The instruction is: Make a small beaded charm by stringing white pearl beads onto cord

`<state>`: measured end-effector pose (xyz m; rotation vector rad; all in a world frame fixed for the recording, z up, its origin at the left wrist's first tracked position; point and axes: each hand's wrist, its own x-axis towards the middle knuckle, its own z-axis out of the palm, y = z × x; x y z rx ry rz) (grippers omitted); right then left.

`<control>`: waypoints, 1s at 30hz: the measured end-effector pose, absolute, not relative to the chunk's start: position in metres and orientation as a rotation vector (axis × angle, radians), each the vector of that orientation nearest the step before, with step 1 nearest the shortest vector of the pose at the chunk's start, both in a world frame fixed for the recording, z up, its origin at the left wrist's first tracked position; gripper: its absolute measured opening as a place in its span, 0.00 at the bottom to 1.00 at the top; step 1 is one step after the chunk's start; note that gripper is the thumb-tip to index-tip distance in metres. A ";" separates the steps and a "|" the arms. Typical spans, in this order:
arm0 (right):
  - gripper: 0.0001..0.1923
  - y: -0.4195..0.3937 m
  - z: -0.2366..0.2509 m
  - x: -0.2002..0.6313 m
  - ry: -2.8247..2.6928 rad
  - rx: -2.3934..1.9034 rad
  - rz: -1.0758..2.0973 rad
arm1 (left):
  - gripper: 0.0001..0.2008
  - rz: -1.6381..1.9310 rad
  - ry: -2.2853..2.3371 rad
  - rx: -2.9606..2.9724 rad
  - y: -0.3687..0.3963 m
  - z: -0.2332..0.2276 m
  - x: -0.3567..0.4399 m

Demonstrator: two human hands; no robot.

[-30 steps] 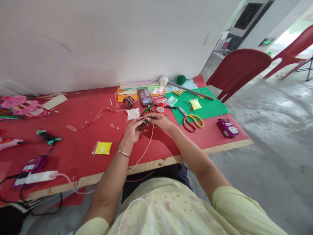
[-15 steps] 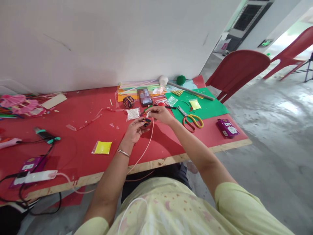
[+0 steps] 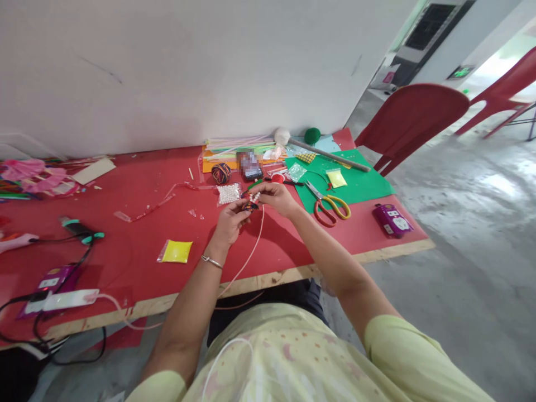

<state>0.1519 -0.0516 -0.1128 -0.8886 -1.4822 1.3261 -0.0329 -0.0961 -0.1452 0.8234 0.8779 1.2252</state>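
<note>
My left hand (image 3: 230, 222) holds a small dark multicoloured yarn piece (image 3: 249, 206) above the red table (image 3: 138, 240). My right hand (image 3: 276, 197) pinches a short string of white beads (image 3: 254, 197) right against that piece. A thin pinkish cord (image 3: 250, 254) hangs from between the hands down past the table edge. A small bag of white beads (image 3: 228, 193) lies just beyond my left hand, and a multicoloured yarn ball (image 3: 220, 172) lies behind it.
Yellow-handled scissors (image 3: 330, 205) lie on a green sheet (image 3: 360, 181) to the right, near a purple box (image 3: 392, 219). A yellow packet (image 3: 176, 252), a glue gun (image 3: 79, 230) and a power strip (image 3: 62, 300) lie left. A red chair (image 3: 412, 120) stands past the table's end.
My right hand has lifted slightly and now shows white beads at the fingertips; both hands stay together over the same spot.
</note>
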 end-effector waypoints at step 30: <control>0.24 -0.078 -0.139 0.148 -1.602 -0.852 0.921 | 0.31 1.424 1.095 1.233 -0.095 -0.152 -0.021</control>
